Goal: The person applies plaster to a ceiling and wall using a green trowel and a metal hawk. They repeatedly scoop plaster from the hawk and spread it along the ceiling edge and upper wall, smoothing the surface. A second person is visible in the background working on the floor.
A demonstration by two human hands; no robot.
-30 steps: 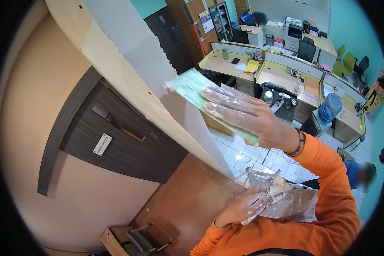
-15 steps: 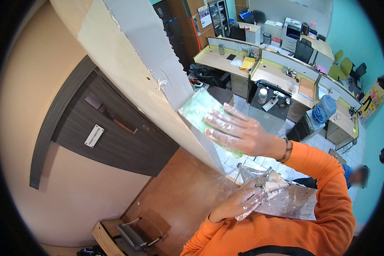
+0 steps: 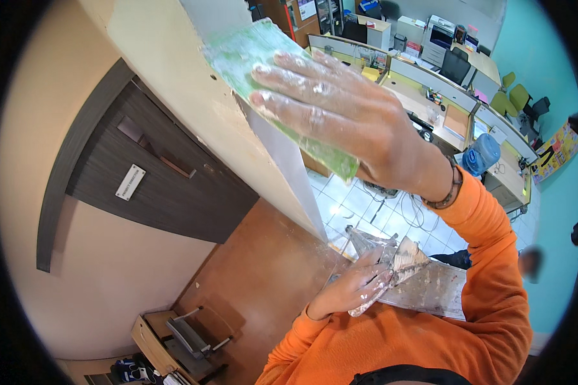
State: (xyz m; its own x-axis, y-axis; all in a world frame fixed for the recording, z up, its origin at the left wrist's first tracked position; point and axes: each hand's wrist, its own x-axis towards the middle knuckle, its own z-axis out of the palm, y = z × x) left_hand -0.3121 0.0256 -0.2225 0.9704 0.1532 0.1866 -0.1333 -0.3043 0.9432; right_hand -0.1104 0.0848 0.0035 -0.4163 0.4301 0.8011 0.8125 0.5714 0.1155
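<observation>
Green, flat sanding sheet point(image 3: 282, 96), dusted white with filler, lies pressed against the pale cream wall corner point(image 3: 173, 77) under our right hand point(image 3: 340, 109). We record that hand as spread flat, fingers apart and coated in white dust, bearing on the sheet rather than gripping it; the sheet sits at the upper part of the edge, where the cream face meets the grey-white filled strip point(image 3: 282, 160).

Our left hand point(image 3: 353, 292) is low, near the chest, closed around the handles of two metal putty knives point(image 3: 392, 256) smeared with dried filler, held over a flat metal filler board point(image 3: 430, 289) equally smeared.

On progress, we judge the filling of the corner to be done: the strip reads as an even, dry coat down to its lower point. Sanding appears to be in hand on the upper stretch. Small pits and specks remain on the cream face beside the edge, so smoothing is unfinished there, and the lower run shows no clear sign either way.

Below lie a dark wood-panel door point(image 3: 154, 186), a brown floor point(image 3: 257, 276), and office desks point(image 3: 443, 109) beyond.
</observation>
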